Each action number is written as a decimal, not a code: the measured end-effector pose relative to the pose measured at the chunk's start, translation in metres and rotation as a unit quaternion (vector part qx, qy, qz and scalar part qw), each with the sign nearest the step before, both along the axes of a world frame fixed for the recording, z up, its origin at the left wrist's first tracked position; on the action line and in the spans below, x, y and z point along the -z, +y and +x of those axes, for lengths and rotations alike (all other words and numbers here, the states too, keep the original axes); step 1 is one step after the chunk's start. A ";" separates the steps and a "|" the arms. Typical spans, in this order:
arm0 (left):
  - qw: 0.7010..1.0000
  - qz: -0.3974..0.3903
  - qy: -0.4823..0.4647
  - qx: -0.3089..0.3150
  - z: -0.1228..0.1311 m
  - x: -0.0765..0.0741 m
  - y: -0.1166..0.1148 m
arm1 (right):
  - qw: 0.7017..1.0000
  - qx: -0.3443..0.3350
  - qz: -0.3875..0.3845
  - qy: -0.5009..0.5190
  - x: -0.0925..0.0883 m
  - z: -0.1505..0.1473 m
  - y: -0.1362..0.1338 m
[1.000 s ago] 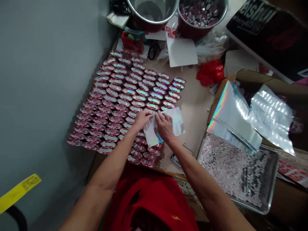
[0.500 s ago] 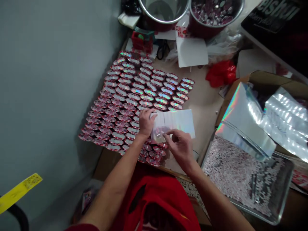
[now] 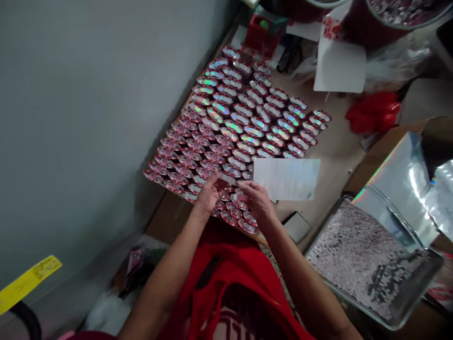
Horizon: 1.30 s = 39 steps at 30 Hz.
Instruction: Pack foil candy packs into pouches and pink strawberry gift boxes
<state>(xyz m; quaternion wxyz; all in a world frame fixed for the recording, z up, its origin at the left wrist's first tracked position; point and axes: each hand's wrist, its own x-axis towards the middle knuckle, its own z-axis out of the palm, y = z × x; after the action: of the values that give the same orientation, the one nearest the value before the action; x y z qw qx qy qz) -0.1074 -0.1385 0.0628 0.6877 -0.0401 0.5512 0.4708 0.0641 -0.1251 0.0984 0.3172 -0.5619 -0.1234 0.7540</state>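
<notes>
Many small, shiny red pouches [image 3: 233, 126] stand upright in close rows, their oval tops facing up; some show pink contents and others look pale or silvery. Over the near rows my left hand [image 3: 209, 194] is closed with its fingertips pinched at one end of a small pale strip [image 3: 227, 179]. Opposite it, my right hand [image 3: 257, 200] pinches the strip's other end. Exactly what the strip is, and what lies under the fingers, is too blurred to tell. A pale, glossy sheet [image 3: 288, 179] rests just beyond my right hand, partly over the table.
At right, a metal tray [image 3: 318, 241] holds small pinkish pieces, beside a cardboard box [image 3: 385, 144] with a silvery bag [image 3: 396, 189]. A dark phone-like slab [image 3: 296, 226] lies at the near edge. Red plastic [image 3: 373, 112] and a tub [image 3: 375, 40] are behind; a wall [image 3: 106, 118] bounds the left.
Both hands have left the sheet, which now lies flat by itself. They have come together to its left with a small strip between them. The view has shifted, uncovering the dark slab.
</notes>
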 end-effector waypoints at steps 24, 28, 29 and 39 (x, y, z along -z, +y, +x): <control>0.767 0.089 0.616 0.157 -0.086 0.028 0.002 | 0.934 -0.068 0.092 -0.339 0.064 -0.111 -0.011; 0.697 0.084 0.688 0.185 -0.090 0.041 0.007 | 0.890 -0.123 0.111 -0.424 0.079 -0.121 -0.005; 0.688 0.088 0.695 0.189 -0.090 0.044 0.006 | 0.882 -0.131 0.109 -0.438 0.080 -0.122 -0.005; 0.695 0.090 0.686 0.195 -0.090 0.048 0.005 | 0.871 -0.138 0.111 -0.458 0.084 -0.122 -0.005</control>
<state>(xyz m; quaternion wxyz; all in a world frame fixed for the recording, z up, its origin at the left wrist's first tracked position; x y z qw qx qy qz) -0.1976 -0.1335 0.0149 0.1955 0.4647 0.8202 0.2702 -0.0581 -0.1297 0.0147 0.1785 -0.7825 -0.4139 0.4295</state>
